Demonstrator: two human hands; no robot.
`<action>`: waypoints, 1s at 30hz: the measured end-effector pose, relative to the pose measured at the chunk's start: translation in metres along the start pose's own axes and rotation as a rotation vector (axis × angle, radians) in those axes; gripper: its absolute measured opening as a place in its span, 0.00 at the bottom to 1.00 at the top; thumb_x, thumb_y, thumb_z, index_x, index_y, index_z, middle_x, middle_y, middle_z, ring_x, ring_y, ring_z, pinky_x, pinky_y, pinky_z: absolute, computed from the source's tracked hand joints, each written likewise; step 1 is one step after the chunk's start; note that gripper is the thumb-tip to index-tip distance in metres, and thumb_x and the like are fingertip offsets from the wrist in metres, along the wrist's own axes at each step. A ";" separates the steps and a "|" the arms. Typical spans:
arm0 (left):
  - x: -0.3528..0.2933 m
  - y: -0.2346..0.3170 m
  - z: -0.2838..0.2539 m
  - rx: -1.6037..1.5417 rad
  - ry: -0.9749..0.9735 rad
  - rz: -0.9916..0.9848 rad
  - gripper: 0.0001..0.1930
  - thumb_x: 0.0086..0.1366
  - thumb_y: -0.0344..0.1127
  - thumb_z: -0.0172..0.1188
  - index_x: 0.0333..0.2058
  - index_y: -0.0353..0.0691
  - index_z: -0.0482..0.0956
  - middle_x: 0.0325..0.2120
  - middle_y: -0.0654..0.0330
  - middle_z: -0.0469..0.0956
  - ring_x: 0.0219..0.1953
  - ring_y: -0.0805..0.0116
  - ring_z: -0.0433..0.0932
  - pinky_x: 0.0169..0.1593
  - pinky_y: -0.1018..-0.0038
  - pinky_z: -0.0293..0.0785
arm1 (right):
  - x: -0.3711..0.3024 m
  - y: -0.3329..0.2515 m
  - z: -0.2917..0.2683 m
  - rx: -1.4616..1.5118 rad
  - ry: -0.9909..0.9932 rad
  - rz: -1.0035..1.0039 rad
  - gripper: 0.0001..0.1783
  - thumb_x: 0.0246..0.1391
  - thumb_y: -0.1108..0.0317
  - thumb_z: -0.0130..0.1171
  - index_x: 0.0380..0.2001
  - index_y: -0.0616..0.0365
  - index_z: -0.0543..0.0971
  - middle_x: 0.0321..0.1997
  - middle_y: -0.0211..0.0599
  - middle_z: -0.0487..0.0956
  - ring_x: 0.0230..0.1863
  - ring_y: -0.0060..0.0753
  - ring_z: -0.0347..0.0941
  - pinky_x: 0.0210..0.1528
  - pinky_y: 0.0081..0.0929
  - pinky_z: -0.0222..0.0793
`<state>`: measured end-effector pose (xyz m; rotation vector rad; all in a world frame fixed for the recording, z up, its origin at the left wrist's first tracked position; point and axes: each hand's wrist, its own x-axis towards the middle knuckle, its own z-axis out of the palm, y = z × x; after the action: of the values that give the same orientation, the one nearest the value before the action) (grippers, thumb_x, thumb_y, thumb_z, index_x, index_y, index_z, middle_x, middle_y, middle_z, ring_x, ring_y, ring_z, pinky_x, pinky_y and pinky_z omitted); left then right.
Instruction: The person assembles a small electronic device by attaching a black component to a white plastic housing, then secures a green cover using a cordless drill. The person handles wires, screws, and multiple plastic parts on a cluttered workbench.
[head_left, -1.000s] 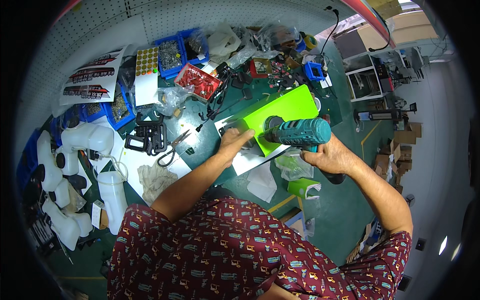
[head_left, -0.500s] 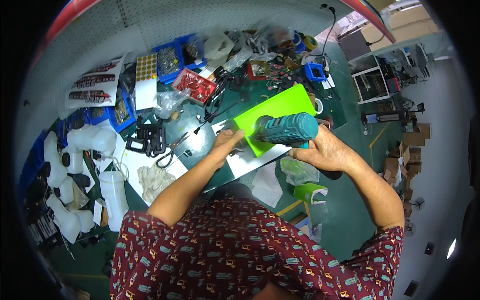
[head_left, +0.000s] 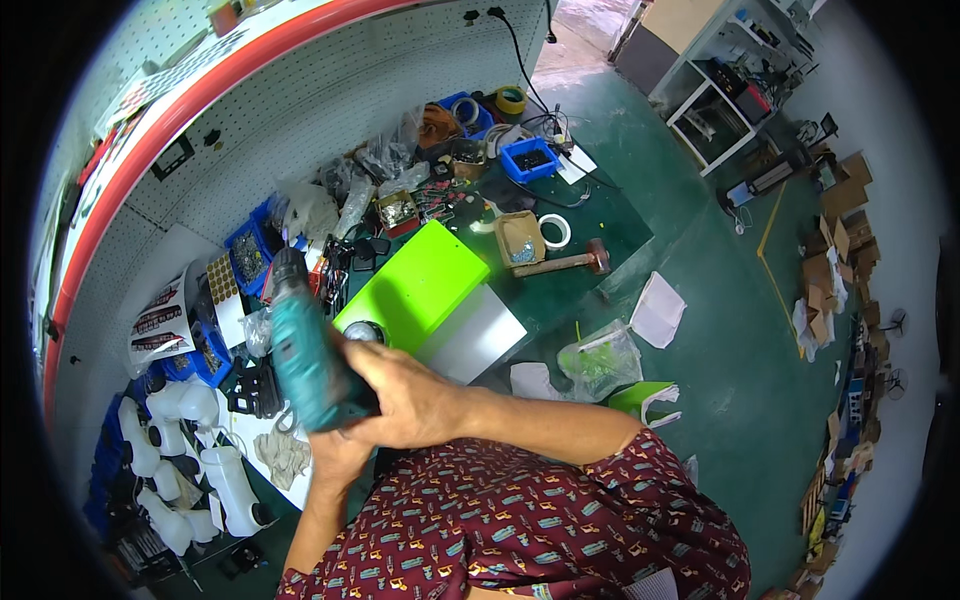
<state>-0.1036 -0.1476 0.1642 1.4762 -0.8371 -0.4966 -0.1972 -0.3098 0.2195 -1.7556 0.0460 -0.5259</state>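
A teal cordless drill (head_left: 312,350) is in my right hand (head_left: 405,400), its black chuck (head_left: 290,272) aimed toward the back of the bench. My left hand (head_left: 338,455) is close under the drill's lower end, touching or nearly touching it; its fingers are hidden behind the drill and my right hand. Just right of the drill, a bright green box-shaped piece (head_left: 430,270) lies on the bench, partly over a white board (head_left: 490,330). Beside the green piece's near left corner shows a round metallic thing (head_left: 365,332), partly covered by my right hand.
A hammer (head_left: 560,264), a tape roll (head_left: 554,232) and a small cardboard box (head_left: 519,238) lie right of the green piece. Blue bins (head_left: 246,250) line the back. White plastic bottles (head_left: 230,485) crowd the left. A plastic bag (head_left: 603,362) is on the right.
The drill has come away from the green piece and swung left, held in my right hand. My left hand has left the green piece and moved under the drill. The view has turned.
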 end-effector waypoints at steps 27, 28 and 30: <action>-0.019 0.021 0.100 0.393 0.110 -0.438 0.14 0.62 0.31 0.71 0.47 0.40 0.85 0.40 0.58 0.85 0.40 0.62 0.83 0.45 0.65 0.79 | -0.055 0.375 -0.286 -1.024 -0.120 0.990 0.12 0.55 0.69 0.64 0.43 0.57 0.86 0.47 0.52 0.85 0.51 0.56 0.83 0.54 0.46 0.79; -0.017 0.023 0.106 0.403 0.116 -0.443 0.14 0.63 0.31 0.71 0.47 0.40 0.85 0.40 0.58 0.85 0.40 0.61 0.83 0.45 0.65 0.79 | -0.055 0.375 -0.288 -0.994 -0.099 0.998 0.12 0.54 0.69 0.65 0.42 0.58 0.86 0.47 0.51 0.85 0.51 0.56 0.83 0.54 0.46 0.79; -0.015 0.025 0.113 0.415 0.117 -0.446 0.14 0.63 0.32 0.72 0.47 0.40 0.84 0.41 0.57 0.85 0.40 0.61 0.83 0.45 0.65 0.79 | -0.054 0.365 -0.299 -0.936 -0.065 0.992 0.14 0.50 0.68 0.69 0.41 0.60 0.86 0.46 0.52 0.85 0.49 0.57 0.83 0.53 0.45 0.79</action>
<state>-0.2026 -0.2091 0.1739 2.0746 -0.5320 -0.5798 -0.2666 -0.6617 -0.0920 -2.3177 1.2098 0.3644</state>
